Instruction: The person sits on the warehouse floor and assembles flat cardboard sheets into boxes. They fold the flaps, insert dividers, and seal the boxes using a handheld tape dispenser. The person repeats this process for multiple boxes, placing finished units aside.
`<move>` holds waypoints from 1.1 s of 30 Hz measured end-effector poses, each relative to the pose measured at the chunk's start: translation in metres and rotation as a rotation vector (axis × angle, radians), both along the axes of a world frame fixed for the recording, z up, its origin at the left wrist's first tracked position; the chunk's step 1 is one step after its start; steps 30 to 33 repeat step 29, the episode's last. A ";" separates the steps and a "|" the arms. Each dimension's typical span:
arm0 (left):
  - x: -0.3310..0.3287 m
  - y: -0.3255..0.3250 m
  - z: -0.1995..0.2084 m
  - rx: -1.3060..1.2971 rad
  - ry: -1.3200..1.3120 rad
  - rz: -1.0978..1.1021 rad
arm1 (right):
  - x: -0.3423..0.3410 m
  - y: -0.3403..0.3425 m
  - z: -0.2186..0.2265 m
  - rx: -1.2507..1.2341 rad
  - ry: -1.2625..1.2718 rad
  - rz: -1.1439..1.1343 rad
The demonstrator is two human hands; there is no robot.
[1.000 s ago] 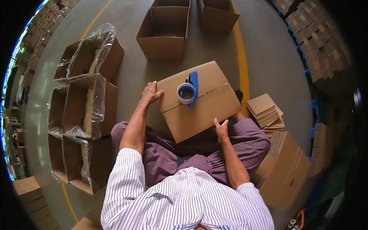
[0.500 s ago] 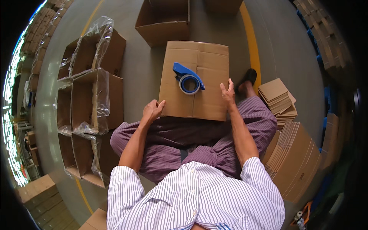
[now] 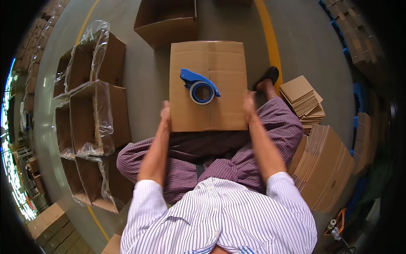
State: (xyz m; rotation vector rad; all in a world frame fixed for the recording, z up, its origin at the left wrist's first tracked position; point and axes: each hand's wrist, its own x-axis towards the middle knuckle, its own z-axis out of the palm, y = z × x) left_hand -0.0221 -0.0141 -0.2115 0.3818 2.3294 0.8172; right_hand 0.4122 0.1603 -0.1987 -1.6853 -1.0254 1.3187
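A closed brown cardboard box [image 3: 230,84] sits just beyond my crossed legs, with a seam running down the middle of its top. On that top lies a blue tape dispenser [image 3: 194,76] with a roll of tape in it; neither hand touches it. My left hand [image 3: 165,114] is against the box's left side near the front corner. Along the right side, my right hand [image 3: 249,103] presses in the same way, so the box is between my two palms. Both hands are a little blurred, and their fingers are partly hidden by the box sides.
Open cartons [image 3: 99,114] with clear plastic liners stand at the left. Another open carton [image 3: 167,31] is beyond the box. At the right are a stack of small cardboard sheets [image 3: 298,95] and a bundle of flattened cartons [image 3: 325,169]. A yellow floor line [image 3: 267,31] runs past my foot.
My left hand has gone from the near left corner of the box's top to its left side. My right hand has closed in against the right side. The box has turned slightly.
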 end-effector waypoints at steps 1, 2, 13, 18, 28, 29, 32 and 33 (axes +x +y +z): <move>0.025 0.007 -0.003 -0.011 -0.056 -0.123 | -0.030 -0.009 -0.004 0.051 -0.170 0.191; 0.021 -0.004 -0.022 0.231 -0.627 0.019 | -0.051 -0.017 -0.002 0.101 -0.330 0.391; 0.043 -0.016 0.024 0.040 0.284 0.005 | -0.083 -0.067 0.035 0.222 -0.641 0.301; 0.049 -0.037 0.021 0.041 0.264 0.005 | -0.107 -0.120 0.068 0.215 -0.974 0.507; 0.082 -0.030 0.062 0.018 0.170 -0.066 | -0.097 -0.115 0.073 0.169 -0.871 0.538; 0.076 -0.026 0.057 0.009 0.134 -0.048 | -0.092 -0.109 0.057 0.215 -0.844 0.518; 0.076 -0.026 0.057 0.009 0.134 -0.048 | -0.092 -0.109 0.057 0.215 -0.844 0.518; 0.076 -0.026 0.057 0.009 0.134 -0.048 | -0.092 -0.109 0.057 0.215 -0.844 0.518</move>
